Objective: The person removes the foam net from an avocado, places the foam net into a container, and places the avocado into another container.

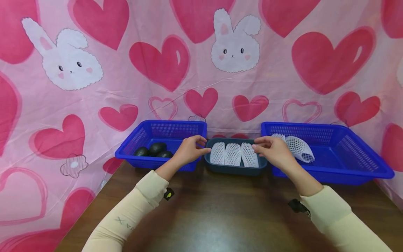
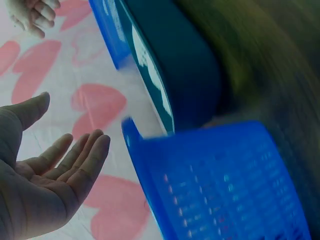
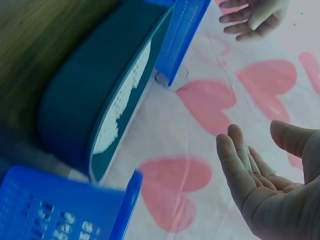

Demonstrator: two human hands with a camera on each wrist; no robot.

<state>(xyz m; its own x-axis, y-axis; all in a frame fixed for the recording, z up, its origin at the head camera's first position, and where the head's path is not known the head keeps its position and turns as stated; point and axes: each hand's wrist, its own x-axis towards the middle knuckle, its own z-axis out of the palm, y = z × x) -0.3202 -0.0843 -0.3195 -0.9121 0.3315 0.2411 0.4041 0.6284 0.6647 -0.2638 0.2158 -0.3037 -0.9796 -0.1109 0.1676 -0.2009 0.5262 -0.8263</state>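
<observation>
Between two blue baskets sits a dark teal tray [image 1: 234,170] holding three white foam net sleeves [image 1: 233,154] side by side. My left hand [image 1: 189,149] hovers at the tray's left end, fingers relaxed and apart from the thumb, with nothing held. At the opposite end my right hand [image 1: 273,150] is held the same way, also without anything in its grasp. Both wrist views show the left hand [image 2: 55,175] and the right hand [image 3: 270,185] with loosely extended fingers, above the tray's rim.
The left blue basket [image 1: 132,159] contains several dark green avocados [image 1: 157,148]. More white net sleeves [image 1: 299,148] lie in the right blue basket [image 1: 352,173]. All stand on a brown wooden table [image 1: 220,213], backed by a pink cloth [image 1: 195,77] printed with hearts and rabbits.
</observation>
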